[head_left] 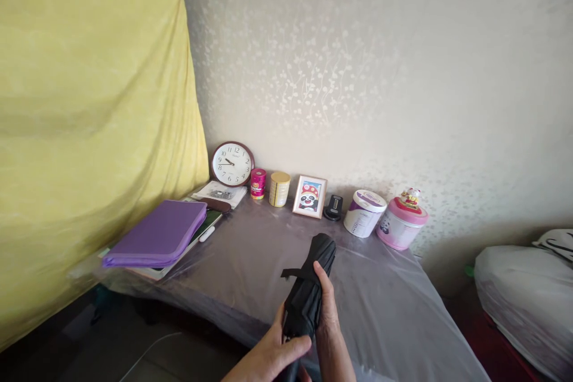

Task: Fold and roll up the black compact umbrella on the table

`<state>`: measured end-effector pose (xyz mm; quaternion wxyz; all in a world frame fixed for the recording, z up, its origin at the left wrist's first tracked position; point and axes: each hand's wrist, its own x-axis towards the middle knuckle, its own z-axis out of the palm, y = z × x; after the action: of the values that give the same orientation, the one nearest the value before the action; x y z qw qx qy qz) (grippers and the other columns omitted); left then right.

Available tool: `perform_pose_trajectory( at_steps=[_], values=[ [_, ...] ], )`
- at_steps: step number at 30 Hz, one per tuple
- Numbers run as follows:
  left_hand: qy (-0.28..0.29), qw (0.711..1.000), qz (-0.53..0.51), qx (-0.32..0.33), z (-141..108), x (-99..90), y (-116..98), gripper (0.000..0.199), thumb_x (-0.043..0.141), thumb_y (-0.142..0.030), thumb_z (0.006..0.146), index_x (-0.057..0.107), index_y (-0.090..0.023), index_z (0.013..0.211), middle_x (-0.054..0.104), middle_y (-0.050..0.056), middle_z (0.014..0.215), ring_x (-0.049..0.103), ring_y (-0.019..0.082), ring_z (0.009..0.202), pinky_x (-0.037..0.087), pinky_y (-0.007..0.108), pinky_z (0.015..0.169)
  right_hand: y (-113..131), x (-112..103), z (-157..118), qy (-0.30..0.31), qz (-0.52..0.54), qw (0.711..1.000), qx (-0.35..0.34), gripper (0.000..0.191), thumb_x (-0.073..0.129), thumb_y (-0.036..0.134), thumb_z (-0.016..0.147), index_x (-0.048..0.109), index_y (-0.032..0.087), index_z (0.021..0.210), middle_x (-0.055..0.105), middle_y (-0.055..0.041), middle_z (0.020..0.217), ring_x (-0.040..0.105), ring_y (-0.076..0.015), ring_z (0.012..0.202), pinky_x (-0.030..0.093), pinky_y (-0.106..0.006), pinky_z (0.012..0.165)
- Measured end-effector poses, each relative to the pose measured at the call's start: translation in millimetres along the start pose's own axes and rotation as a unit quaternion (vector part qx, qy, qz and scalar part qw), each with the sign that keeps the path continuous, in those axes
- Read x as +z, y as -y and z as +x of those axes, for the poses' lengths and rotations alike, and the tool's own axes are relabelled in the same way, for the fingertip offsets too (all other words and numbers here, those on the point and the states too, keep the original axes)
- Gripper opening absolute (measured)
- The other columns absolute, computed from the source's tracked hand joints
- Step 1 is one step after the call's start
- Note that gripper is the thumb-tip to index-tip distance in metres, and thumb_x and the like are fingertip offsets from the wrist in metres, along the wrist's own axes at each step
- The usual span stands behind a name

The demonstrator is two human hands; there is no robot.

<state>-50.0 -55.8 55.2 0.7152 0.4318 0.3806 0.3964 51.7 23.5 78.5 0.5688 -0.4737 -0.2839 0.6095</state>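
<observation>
Black fabric folding umbrella (303, 298) – canopy closed, gathered into long pleats, bundle fairly thick, folds bulging and uneven, not smooth. Narrow black fabric strap (292, 273) sticks out sideways from the upper half, toward the left of the view, its end free. Pose: tilted, far end up and leaning right, near end down toward the bottom of the view. Far end blunt, rounded, folds bunched. Held between left hand (278, 343) at the lower part and right hand (328, 304) along the right side – seen in front of the grey covered table (380, 298). Lowest part partly hidden by fingers, details unclear.
</observation>
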Motion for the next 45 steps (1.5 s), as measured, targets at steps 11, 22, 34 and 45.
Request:
perform_pose_trajectory(
  at_steps=[11,22,34,45],
  values=[
    [-0.051,0.992,0.11,0.04,8.5,1.0,12.3,0.065,0.049,-0.058,0.078,0.031,-0.021,0.128,0.061,0.003,0.085,0.053,0.009,0.046,0.04,0.021,0.045,4.4,1.2,0.8,0.004,-0.043,0.999,-0.02,0.051,0.07,0.054,0.06,0.062,0.015,0.092,0.065,-0.0002,0.066,0.061,-0.0179,0.059,0.05,-0.028,0.057],
    [-0.18,0.899,0.395,0.057,4.9,-2.9,7.4,0.087,0.056,-0.025,0.072,0.006,-0.015,0.142,0.038,0.017,0.137,0.045,0.03,0.12,0.037,0.036,0.095,-22.5,-5.7,17.8,-0.017,-0.068,0.996,-0.056,0.056,0.073,0.047,0.061,0.055,0.017,0.104,0.066,-0.0005,0.074,0.064,-0.0192,0.067,0.052,-0.029,0.062],
    [-0.106,0.977,0.184,0.023,11.7,-9.3,-8.8,0.084,0.051,-0.044,0.08,-0.003,-0.026,0.141,0.063,0.004,0.09,0.057,0.012,0.049,0.047,0.025,0.044,-16.8,-16.5,25.8,-0.045,-0.22,0.964,-0.143,0.062,0.066,0.055,0.064,0.056,0.016,0.111,0.067,-0.0069,0.096,0.061,-0.0255,0.093,0.047,-0.034,0.081],
    [-0.169,0.837,0.518,0.056,36.5,-24.8,7.2,0.072,0.048,-0.028,0.077,0.015,-0.031,0.14,0.056,0.006,0.118,0.057,0.022,0.103,0.043,0.032,0.088,-47.6,-42.0,48.4,-0.056,-0.436,0.832,-0.338,0.04,0.047,0.047,0.083,0.058,0.019,0.11,0.05,-0.0124,0.115,0.058,-0.0209,0.085,0.046,-0.037,0.08]
  ],
)
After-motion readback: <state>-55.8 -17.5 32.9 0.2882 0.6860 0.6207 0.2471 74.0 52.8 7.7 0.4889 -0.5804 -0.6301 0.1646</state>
